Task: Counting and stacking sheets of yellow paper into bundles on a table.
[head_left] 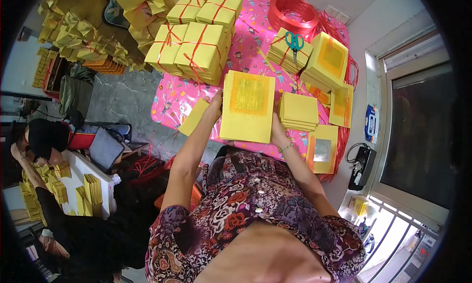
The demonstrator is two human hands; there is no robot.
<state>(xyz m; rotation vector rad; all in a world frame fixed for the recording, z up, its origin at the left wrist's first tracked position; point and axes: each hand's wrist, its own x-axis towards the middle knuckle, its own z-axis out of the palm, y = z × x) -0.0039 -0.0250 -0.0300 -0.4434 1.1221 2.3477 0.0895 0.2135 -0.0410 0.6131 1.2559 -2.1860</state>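
Between my two hands is a thick stack of yellow paper sheets [247, 120], its top sheet bearing an orange-edged, shiny gold square. My left hand [215, 105] grips the stack's left edge, and my right hand [278, 129] presses on its right edge; most fingers are hidden by the paper. Just right of it lies a smaller yellow paper pile [299, 110]. A single sheet with a silver square [322, 150] rests near the table's right edge. Beside my left forearm sits a plain yellow sheet [194, 118].
Red-tied yellow bundles [201, 49] stand on the pink patterned table [169, 98]. Teal scissors [295, 41] lie on another tied bundle, near a red ribbon coil [293, 15] and a gold-square stack [327, 61]. At lower left, another person [54, 140] works at a white table [91, 184].
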